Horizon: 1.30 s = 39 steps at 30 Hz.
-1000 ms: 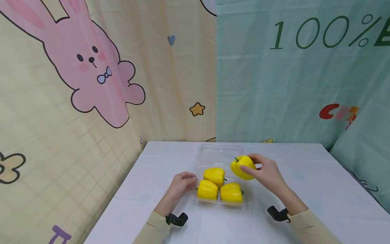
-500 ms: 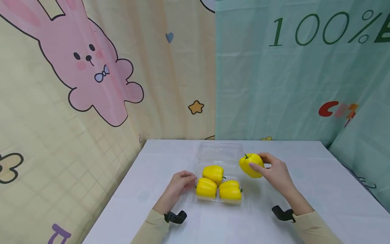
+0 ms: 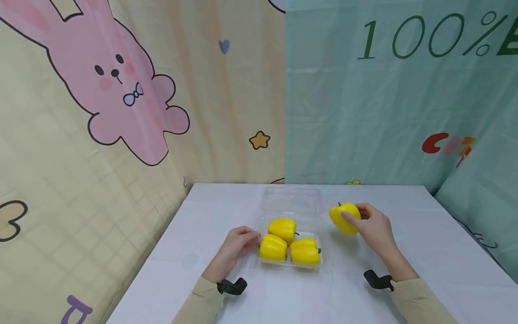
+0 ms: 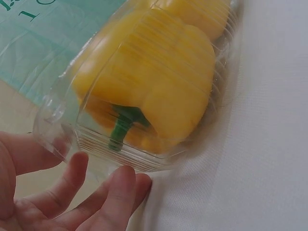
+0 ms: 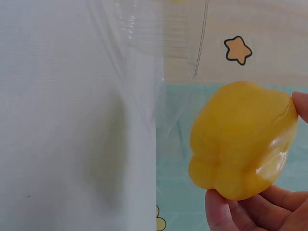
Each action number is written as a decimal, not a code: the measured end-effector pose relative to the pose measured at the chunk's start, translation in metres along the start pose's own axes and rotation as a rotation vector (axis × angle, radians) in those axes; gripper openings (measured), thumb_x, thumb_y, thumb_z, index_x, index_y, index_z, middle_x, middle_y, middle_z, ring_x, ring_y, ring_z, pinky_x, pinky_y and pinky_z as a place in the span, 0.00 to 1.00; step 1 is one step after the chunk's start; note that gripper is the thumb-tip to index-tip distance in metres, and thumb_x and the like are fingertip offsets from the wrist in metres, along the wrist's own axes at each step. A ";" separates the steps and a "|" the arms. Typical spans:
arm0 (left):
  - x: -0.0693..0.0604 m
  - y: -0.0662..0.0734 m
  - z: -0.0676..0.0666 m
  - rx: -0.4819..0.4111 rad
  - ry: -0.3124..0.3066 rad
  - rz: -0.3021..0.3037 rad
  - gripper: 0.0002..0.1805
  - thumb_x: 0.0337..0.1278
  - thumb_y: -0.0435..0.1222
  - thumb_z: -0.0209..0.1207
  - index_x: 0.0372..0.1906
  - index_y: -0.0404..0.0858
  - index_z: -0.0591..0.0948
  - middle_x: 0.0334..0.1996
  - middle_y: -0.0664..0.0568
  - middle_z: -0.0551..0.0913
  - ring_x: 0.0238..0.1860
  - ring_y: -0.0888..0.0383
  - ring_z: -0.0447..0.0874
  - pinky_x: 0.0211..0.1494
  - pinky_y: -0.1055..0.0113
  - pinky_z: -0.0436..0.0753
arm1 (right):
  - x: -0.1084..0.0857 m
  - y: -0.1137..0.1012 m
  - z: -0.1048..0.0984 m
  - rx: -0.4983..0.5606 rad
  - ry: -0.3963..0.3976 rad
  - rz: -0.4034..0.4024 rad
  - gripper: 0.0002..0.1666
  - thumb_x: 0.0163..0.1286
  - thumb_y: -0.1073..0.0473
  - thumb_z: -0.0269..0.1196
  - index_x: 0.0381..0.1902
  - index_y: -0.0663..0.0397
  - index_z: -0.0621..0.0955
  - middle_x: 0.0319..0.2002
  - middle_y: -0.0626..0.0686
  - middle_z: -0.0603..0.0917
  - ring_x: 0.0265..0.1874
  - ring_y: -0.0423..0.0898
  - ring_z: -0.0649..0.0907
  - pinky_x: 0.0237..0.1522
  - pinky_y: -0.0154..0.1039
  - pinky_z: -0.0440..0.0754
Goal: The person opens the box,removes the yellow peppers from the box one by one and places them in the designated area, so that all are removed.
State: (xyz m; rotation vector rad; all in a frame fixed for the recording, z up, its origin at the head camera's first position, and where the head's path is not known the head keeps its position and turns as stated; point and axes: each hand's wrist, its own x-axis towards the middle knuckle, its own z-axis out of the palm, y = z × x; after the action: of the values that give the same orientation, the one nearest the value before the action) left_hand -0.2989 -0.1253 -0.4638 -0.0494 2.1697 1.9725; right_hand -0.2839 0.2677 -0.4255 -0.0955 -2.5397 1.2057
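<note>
In the head view, my right hand holds a yellow bell pepper above the table, right of a clear plastic clamshell box. The right wrist view shows that pepper between thumb and fingertips, apart from the box. Three more yellow peppers sit in the box: one behind, one front left, one front right. My left hand is at the box's left side. In the left wrist view, its digits pinch the box's clear rim, beside a pepper's green stem.
The box's transparent lid lies folded back toward the far side of the white table. Patterned curtains hang behind the table and at its sides. Both wrists carry black camera mounts.
My right hand has moved right with the pepper, from over the box's right edge to beside the box. My left hand and the other three peppers stay in place.
</note>
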 end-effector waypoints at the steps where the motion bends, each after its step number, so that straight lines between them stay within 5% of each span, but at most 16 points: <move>1: 0.000 0.000 -0.001 0.004 0.001 0.005 0.15 0.67 0.41 0.63 0.47 0.31 0.82 0.46 0.42 0.85 0.42 0.51 0.83 0.54 0.58 0.84 | 0.000 0.001 0.000 -0.001 0.003 0.017 0.51 0.61 0.25 0.63 0.63 0.62 0.75 0.55 0.64 0.80 0.51 0.59 0.79 0.49 0.54 0.82; 9: 0.001 -0.002 -0.002 -0.001 -0.008 -0.006 0.13 0.68 0.41 0.62 0.45 0.34 0.83 0.45 0.44 0.86 0.42 0.52 0.84 0.53 0.60 0.84 | 0.002 0.010 0.002 -0.038 0.002 0.115 0.55 0.59 0.22 0.62 0.63 0.65 0.74 0.54 0.66 0.80 0.48 0.58 0.78 0.48 0.52 0.80; 28: 0.006 -0.002 -0.002 -0.056 -0.046 0.008 0.16 0.68 0.41 0.62 0.47 0.31 0.82 0.45 0.42 0.86 0.44 0.51 0.84 0.54 0.59 0.84 | 0.007 0.025 0.004 -0.149 0.016 0.145 0.55 0.59 0.21 0.61 0.54 0.70 0.75 0.47 0.67 0.80 0.40 0.58 0.78 0.36 0.44 0.78; 39: 0.001 -0.005 -0.005 -0.063 -0.040 0.002 0.15 0.68 0.41 0.63 0.46 0.31 0.82 0.43 0.43 0.86 0.41 0.52 0.84 0.52 0.60 0.84 | 0.004 0.027 0.009 -0.216 -0.054 0.106 0.52 0.65 0.23 0.57 0.69 0.59 0.70 0.58 0.74 0.76 0.51 0.67 0.77 0.46 0.57 0.78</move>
State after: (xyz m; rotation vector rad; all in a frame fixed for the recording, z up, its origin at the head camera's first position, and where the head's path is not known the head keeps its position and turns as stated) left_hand -0.2996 -0.1306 -0.4680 -0.0178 2.0832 2.0251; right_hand -0.2925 0.2786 -0.4506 -0.2542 -2.7354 0.9783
